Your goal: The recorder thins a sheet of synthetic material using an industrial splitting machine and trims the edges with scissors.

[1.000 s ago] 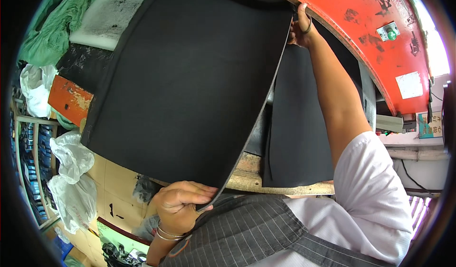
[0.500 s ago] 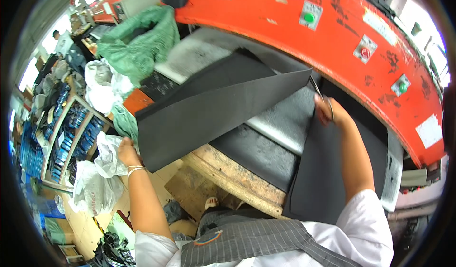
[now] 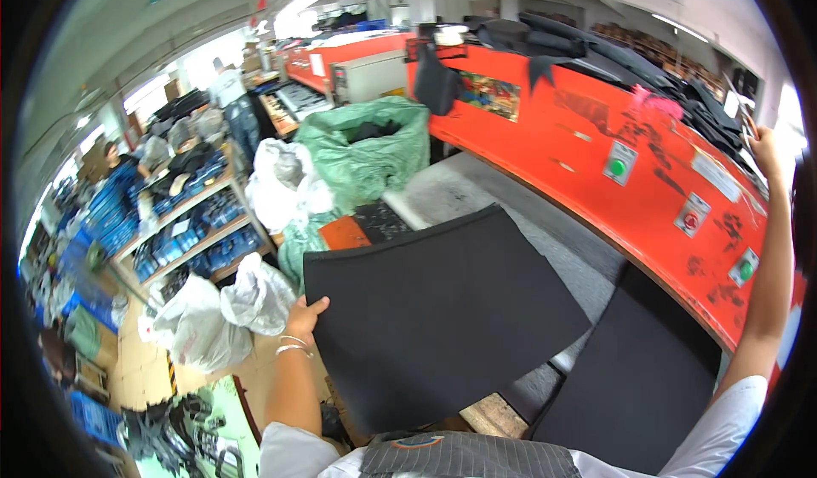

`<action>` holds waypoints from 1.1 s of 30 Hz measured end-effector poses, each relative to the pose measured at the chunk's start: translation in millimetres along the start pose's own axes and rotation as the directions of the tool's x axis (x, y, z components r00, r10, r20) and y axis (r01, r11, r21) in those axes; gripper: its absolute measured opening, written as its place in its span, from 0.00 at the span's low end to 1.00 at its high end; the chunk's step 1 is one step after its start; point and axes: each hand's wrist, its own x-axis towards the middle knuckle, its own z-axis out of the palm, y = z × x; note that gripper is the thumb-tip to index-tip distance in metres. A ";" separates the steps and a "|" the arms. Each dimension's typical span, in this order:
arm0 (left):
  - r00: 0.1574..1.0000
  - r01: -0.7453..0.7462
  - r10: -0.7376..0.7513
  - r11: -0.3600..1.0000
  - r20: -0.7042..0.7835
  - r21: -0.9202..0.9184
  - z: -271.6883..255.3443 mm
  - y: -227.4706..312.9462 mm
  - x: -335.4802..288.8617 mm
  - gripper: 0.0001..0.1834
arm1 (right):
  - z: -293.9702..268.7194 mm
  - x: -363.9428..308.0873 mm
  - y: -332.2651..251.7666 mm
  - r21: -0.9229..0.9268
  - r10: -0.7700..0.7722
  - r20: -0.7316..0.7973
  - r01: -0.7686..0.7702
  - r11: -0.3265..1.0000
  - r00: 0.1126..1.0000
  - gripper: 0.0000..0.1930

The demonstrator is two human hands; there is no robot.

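My left hand pinches the left edge of a large black sheet, thumb toward its face. The sheet is thin and flexible; it hangs over the machine's table toward my apron. At the far right, my raised right hand is closed round a pair of scissors, held up by the top of the red machine. The scissors' blades look thin and blurred. A second black sheet lies on the table at the right, below my right arm.
Green and red push buttons line the machine's front. A green woven sack and white plastic bags stand beyond the left hand. Shelving with blue items is at left. Another person stands farther back. Dark rolls lie atop the machine.
My right hand has gone up and right, away from the sheet, with the scissors. The sheet's folded-over far side has dropped, and its face spreads nearer me. The view has tilted up.
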 end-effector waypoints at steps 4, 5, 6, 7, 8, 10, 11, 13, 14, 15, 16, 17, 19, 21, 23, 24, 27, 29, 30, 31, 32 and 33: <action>0.988 0.115 -0.088 0.968 0.126 -0.225 -70.0 -1.9 -32.4 0.20 | 44.8 64.9 115.9 -0.265 -0.113 -0.080 0.088 0.960 0.990 0.17; 0.950 0.255 -0.196 0.936 0.243 -0.244 -81.1 -5.6 -51.9 0.20 | 74.6 65.4 124.7 0.000 -0.055 -0.083 0.055 0.998 0.995 0.19; 0.883 0.396 -0.294 0.884 0.366 -0.246 -91.2 -13.0 -71.8 0.20 | 100.8 64.7 128.7 0.255 0.009 -0.062 0.007 0.967 0.998 0.21; 0.855 0.457 -0.362 0.865 0.371 -0.208 -83.3 -30.9 -79.5 0.24 | 106.0 71.3 130.8 0.062 0.031 -0.079 -0.026 0.998 0.996 0.19; 0.847 0.467 -0.367 0.860 0.384 -0.206 -77.9 -50.0 -88.0 0.24 | 104.0 81.2 131.0 -0.145 0.048 -0.104 -0.063 0.987 0.993 0.18; 0.910 0.260 -0.266 0.964 0.318 0.060 -42.6 -67.1 -94.7 0.29 | 37.0 80.2 159.8 -0.205 -0.170 -0.283 0.114 0.972 0.944 0.15; 0.948 0.226 -0.231 0.973 0.219 0.046 -44.3 -46.2 -125.6 0.32 | 67.9 85.7 124.3 -0.190 -0.171 -0.258 0.123 0.974 0.951 0.15; 0.994 0.107 -0.109 0.968 -0.002 0.229 -21.2 11.1 -128.1 0.32 | 103.0 59.0 79.2 -0.410 -0.025 -0.021 0.015 0.912 0.999 0.16; 0.992 0.022 0.025 0.933 -0.124 0.360 -45.9 32.6 -119.2 0.30 | 99.4 52.4 48.6 -0.375 0.108 0.080 -0.070 0.925 0.991 0.16; 0.996 0.050 -0.009 0.892 -0.093 0.450 -103.6 52.7 -100.4 0.36 | 102.8 39.4 4.9 -0.344 0.166 0.074 -0.131 0.930 0.983 0.16; 0.978 0.161 -0.089 0.900 -0.189 0.406 -114.5 84.0 -89.3 0.34 | 91.0 21.9 -19.6 -0.346 0.236 0.049 -0.205 0.915 0.971 0.16; 0.977 0.171 -0.083 0.854 -0.196 0.492 -169.7 103.6 -66.5 0.27 | 86.6 16.1 -29.6 -0.366 0.201 0.040 -0.173 0.914 0.979 0.13; 0.998 -0.066 0.062 0.963 0.025 0.261 -52.4 151.1 -51.6 0.15 | 50.6 14.9 22.0 -0.521 0.135 0.026 -0.101 0.848 0.991 0.12; 0.993 -0.096 0.071 0.954 0.096 0.285 -11.8 184.8 -53.5 0.15 | 52.0 13.8 31.2 -0.520 0.055 0.016 -0.038 0.853 0.998 0.13; 0.972 -0.107 0.052 0.966 0.228 0.237 42.8 202.9 -59.6 0.17 | 57.8 10.2 24.5 -0.501 0.061 0.023 -0.041 0.864 0.998 0.13; 0.943 -0.129 0.030 0.951 0.330 0.282 77.0 206.8 -65.5 0.25 | 57.4 10.2 24.5 -0.499 0.065 0.016 -0.048 0.865 0.998 0.13; 0.685 -0.006 0.118 0.988 0.719 -0.156 133.0 159.6 -54.6 0.28 | 68.1 5.2 23.5 -0.515 0.065 -0.017 -0.065 0.855 0.998 0.14; 0.846 -0.507 0.396 0.805 0.356 0.308 153.0 112.8 -49.4 0.37 | 69.1 -1.5 15.3 -0.518 0.083 -0.030 -0.087 0.851 0.996 0.15; 0.858 -0.477 0.460 0.545 0.230 0.689 137.1 89.5 -42.4 0.46 | 68.1 -4.1 7.6 -0.518 0.082 -0.040 -0.091 0.851 0.996 0.15; 0.957 -0.265 0.267 0.661 0.110 0.702 134.5 61.0 -43.2 0.53 | 63.7 -6.6 5.6 -0.523 0.077 -0.043 -0.088 0.848 0.996 0.14; 0.980 -0.104 0.015 0.891 0.201 0.442 134.5 39.6 -52.8 0.57 | 59.8 -10.0 3.9 -0.526 0.079 -0.048 -0.093 0.846 0.996 0.14; 0.949 0.249 -0.303 0.886 0.083 0.392 147.4 30.3 -73.1 0.59 | 56.8 -14.0 -1.9 -0.528 0.098 -0.061 -0.115 0.841 0.993 0.14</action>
